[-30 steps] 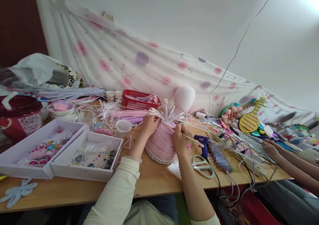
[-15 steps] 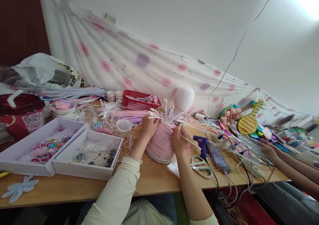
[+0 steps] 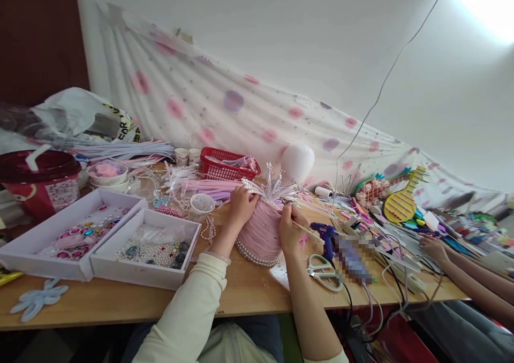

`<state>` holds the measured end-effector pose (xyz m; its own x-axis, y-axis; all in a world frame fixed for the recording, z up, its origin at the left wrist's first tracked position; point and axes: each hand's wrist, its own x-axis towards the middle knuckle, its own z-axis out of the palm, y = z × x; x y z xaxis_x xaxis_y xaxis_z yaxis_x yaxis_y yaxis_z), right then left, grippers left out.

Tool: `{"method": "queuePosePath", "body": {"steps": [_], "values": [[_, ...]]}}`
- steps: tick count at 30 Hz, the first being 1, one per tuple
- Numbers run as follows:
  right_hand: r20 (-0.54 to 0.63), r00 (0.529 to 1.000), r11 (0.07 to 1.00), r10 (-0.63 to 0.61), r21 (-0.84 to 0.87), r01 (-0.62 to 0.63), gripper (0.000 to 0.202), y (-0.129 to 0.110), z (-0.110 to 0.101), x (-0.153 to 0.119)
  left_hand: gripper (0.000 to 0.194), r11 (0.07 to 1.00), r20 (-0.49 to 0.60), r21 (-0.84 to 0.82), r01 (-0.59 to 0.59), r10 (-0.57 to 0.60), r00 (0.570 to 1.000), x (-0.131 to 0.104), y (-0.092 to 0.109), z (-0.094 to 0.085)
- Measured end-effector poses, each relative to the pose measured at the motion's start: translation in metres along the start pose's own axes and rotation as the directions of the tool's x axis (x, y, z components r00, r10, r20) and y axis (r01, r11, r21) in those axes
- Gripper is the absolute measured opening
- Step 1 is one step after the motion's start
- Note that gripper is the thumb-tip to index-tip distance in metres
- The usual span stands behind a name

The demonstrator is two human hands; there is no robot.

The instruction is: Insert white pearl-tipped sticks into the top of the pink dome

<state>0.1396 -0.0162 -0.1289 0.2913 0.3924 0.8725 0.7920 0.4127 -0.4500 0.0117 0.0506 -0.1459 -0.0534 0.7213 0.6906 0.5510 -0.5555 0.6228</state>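
Note:
A pink dome-shaped craft [image 3: 260, 229], wrapped in rows of fuzzy strips, stands on the table in front of me. Pearl beads [image 3: 257, 259] ring its base. Pale stems with bead tips [image 3: 273, 183] spread from its top. My left hand [image 3: 242, 209] is closed at the upper left of the dome, with fingers by the stems; exactly what they pinch is hidden. On the other side, my right hand [image 3: 292, 228] is closed around a thin wooden stick [image 3: 309, 232], whose near end juts to the lower right. The stick's far end reaches toward the dome's top.
White trays of beads and gems [image 3: 140, 280] lie at left, near a lidded red cup [image 3: 40, 178]. Scissors [image 3: 325, 272] and a blue glue gun [image 3: 327, 237] with cords lie right. Behind are a red basket [image 3: 212, 167] and white balloon [image 3: 297, 163]. Another person's hand [image 3: 436, 250] rests far right.
The camera view has shifted slightly, so the things at left appear a little farther right. Both hands keep nearly the same place and grip at the dome.

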Motion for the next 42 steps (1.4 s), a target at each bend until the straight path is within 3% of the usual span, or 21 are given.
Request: {"method": "queuePosePath", "body": {"steps": [21,42], "values": [[-0.008,0.998,0.998,0.056,-0.04,-0.057,0.035,0.0066,0.0019,-0.0009,0.015,1.0,0.03,-0.004,-0.022,0.022,0.999,-0.0003,-0.0014,-0.0016],[-0.006,0.998,0.998,0.056,-0.038,-0.057,0.033,0.0026,0.0002,0.0004,0.014,0.999,-0.025,-0.042,-0.018,0.017,1.0,-0.0012,-0.0026,0.0016]]}}
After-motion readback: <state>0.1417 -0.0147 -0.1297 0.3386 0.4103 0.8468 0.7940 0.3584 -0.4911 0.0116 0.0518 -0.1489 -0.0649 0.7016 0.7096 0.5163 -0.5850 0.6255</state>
